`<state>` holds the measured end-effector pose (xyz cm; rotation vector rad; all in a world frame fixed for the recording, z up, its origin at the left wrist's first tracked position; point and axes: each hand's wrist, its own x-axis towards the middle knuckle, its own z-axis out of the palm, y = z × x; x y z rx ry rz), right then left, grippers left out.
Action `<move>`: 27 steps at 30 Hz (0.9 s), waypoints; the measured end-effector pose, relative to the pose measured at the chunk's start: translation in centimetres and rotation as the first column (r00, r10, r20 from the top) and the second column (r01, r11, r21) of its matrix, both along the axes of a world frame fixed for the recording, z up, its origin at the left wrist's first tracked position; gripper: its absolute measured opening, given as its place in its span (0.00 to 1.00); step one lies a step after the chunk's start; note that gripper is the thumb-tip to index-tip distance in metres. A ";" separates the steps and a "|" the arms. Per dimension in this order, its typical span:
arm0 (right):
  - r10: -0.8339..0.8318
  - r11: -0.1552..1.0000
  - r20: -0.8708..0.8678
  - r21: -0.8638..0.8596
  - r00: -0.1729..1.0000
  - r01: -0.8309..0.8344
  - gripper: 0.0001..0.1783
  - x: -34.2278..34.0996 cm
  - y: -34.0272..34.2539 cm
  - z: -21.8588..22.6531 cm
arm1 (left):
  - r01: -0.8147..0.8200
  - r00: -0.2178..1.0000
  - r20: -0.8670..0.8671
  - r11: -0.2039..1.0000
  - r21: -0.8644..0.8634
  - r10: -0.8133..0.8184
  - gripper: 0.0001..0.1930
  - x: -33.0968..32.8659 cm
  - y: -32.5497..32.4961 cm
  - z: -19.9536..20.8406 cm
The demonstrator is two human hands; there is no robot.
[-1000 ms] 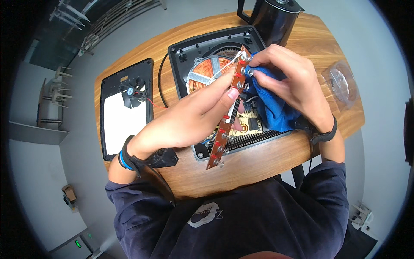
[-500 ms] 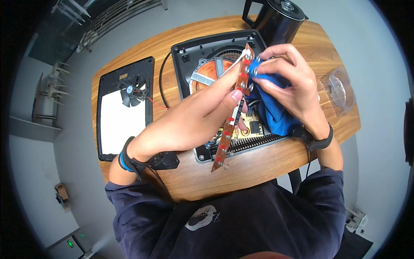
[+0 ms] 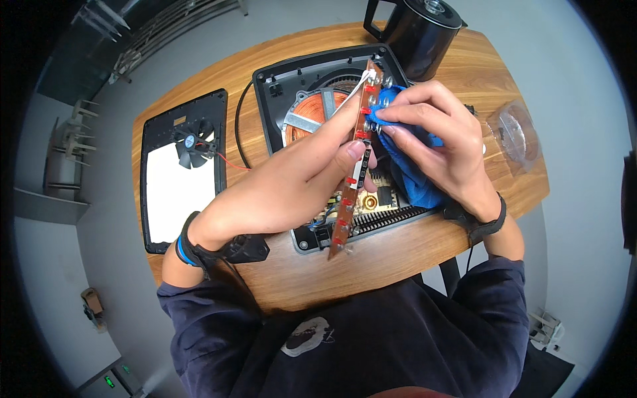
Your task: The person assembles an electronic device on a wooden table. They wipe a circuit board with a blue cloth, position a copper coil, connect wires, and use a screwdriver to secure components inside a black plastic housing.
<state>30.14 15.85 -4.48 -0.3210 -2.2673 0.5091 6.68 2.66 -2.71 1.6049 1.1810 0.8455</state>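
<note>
My left hand point(image 3: 302, 159) grips a long, narrow brown circuit board point(image 3: 343, 219) near its middle, thumb on the near face. The board stands tilted, with red parts, small coil springs and a dark digit display along it; a white cable runs from its top end. My right hand point(image 3: 454, 136) pinches a blue cloth point(image 3: 417, 182) and presses a fold of it against the springs on the board's upper half. Beneath both hands lies an opened induction cooker base point(image 3: 271, 89) with a copper coil point(image 3: 312, 109) and a yellowish circuit board point(image 3: 385, 201), partly hidden.
To the left lies a black cover panel point(image 3: 151, 179) with a white sheet and a small black fan point(image 3: 192, 146), joined by a red wire. A black kettle point(image 3: 415, 43) stands at the far right. A clear plastic container point(image 3: 517, 139) sits near the wooden table's point(image 3: 371, 272) right edge.
The fold of cloth in my right hand has shifted slightly down the board, toward its middle. My left hand keeps its hold, and the whole view has shifted slightly.
</note>
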 end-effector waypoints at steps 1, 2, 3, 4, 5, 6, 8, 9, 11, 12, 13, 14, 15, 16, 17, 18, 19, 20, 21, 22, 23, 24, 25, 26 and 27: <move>0.017 1.000 -0.018 -0.003 1.000 -0.017 0.14 0.0 0.2 0.0 | -0.003 1.000 -0.022 1.000 0.009 0.003 0.34 0.0 0.0 0.2; 0.034 0.999 -0.035 -0.005 0.999 -0.034 0.14 0.0 0.3 -0.1 | 0.000 0.999 -0.040 1.000 0.022 0.001 0.33 -0.1 0.1 0.1; 0.046 0.999 -0.020 -0.025 0.999 -0.046 0.14 0.1 0.3 -0.1 | -0.008 0.999 -0.044 1.000 0.021 0.009 0.33 -0.1 0.0 0.2; 0.057 0.997 -0.004 -0.045 0.998 -0.057 0.15 0.1 0.4 -0.2 | -0.016 0.999 -0.048 1.000 0.022 0.017 0.33 -0.1 0.0 0.3; 0.068 0.996 0.011 -0.065 0.998 -0.067 0.15 0.1 0.4 -0.3 | -0.033 0.999 -0.036 0.999 0.013 0.034 0.33 0.0 -0.1 0.6; 0.053 0.997 0.074 -0.064 0.996 -0.048 0.16 0.4 0.7 -0.5 | -0.048 0.998 -0.027 0.999 0.006 0.048 0.33 0.0 -0.1 0.8; 0.020 0.998 0.199 -0.058 0.980 -0.008 0.16 1.0 1.3 -1.0 | -0.035 0.995 0.092 0.998 -0.055 0.040 0.33 -0.2 0.1 1.2; 0.005 0.998 0.169 -0.055 0.986 0.004 0.17 1.0 1.2 -1.0 | -0.028 0.988 0.150 0.996 -0.082 0.040 0.33 -0.3 0.2 1.4; -0.025 0.998 0.110 -0.050 0.994 0.030 0.17 1.1 0.6 -0.8 | -0.035 0.990 0.134 0.999 -0.018 0.037 0.33 -0.2 0.1 0.9; -0.019 1.000 0.075 -0.022 0.997 0.021 0.16 1.2 0.4 -0.4 | -0.045 0.992 0.116 0.999 -0.019 0.047 0.33 -0.1 0.1 0.6; 0.000 1.000 0.061 -0.018 0.998 0.001 0.16 1.3 0.0 0.0 | -0.055 0.994 0.097 0.998 -0.020 0.056 0.33 0.0 0.1 0.4; 0.019 1.000 0.047 -0.013 0.999 -0.019 0.16 1.3 -0.3 0.4 | -0.062 0.994 0.090 0.998 -0.028 0.064 0.33 0.1 0.0 0.2; 0.033 0.999 0.031 -0.011 0.999 -0.033 0.16 1.3 -0.6 0.6 | -0.064 0.994 0.081 0.997 -0.039 0.067 0.33 0.2 0.0 0.1; 0.063 0.997 0.027 -0.035 0.998 -0.062 0.15 1.1 -0.8 0.6 | -0.066 0.995 0.072 0.997 -0.049 0.069 0.33 0.4 0.0 0.0; 0.061 0.998 0.021 -0.032 0.998 -0.060 0.15 0.9 -0.9 0.4 | -0.058 0.995 0.073 0.998 -0.032 0.061 0.33 0.5 0.0 0.1; 0.058 0.998 0.017 -0.028 0.998 -0.058 0.15 0.6 -0.9 0.2 | -0.051 0.996 0.076 0.999 -0.013 0.051 0.33 0.6 0.1 0.2; 0.056 0.998 0.013 -0.023 0.998 -0.056 0.14 0.6 -0.9 0.1 | -0.043 0.996 0.079 0.999 0.006 0.043 0.33 0.7 0.2 0.4; 0.057 0.998 0.012 -0.034 0.998 -0.056 0.14 0.7 -1.1 0.0 | -0.039 0.995 0.093 0.999 -0.002 0.039 0.33 0.8 0.3 0.5; 0.058 0.998 0.009 -0.039 0.998 -0.058 0.15 0.7 -1.1 -0.1 | -0.039 0.993 0.107 0.999 -0.010 0.040 0.33 0.8 0.3 0.7; 0.059 0.997 0.006 -0.043 0.998 -0.059 0.15 0.7 -1.1 -0.2 | -0.039 0.992 0.121 0.999 -0.017 0.041 0.33 0.9 0.4 0.7; 0.061 0.997 0.004 -0.047 0.998 -0.060 0.15 0.7 -1.2 -0.3 | -0.039 0.988 0.145 0.998 -0.042 0.045 0.33 0.9 0.5 0.8; 0.053 0.996 0.004 -0.068 0.999 -0.053 0.16 0.7 -1.3 -0.5 | -0.037 0.984 0.170 0.997 -0.068 0.048 0.33 0.9 0.6 0.7; 0.045 0.995 0.006 -0.089 0.999 -0.044 0.17 0.7 -1.4 -0.7 | -0.034 0.980 0.194 0.995 -0.093 0.052 0.33 0.9 0.7 0.7; 0.036 0.993 0.007 -0.110 0.999 -0.035 0.17 0.7 -1.5 -0.8 | -0.029 0.978 0.203 0.996 -0.085 0.046 0.33 0.9 0.9 0.5; 0.037 0.994 0.017 -0.104 0.999 -0.035 0.17 0.7 -1.5 -0.8 | -0.027 0.977 0.209 0.997 -0.077 0.043 0.33 0.8 1.0 0.1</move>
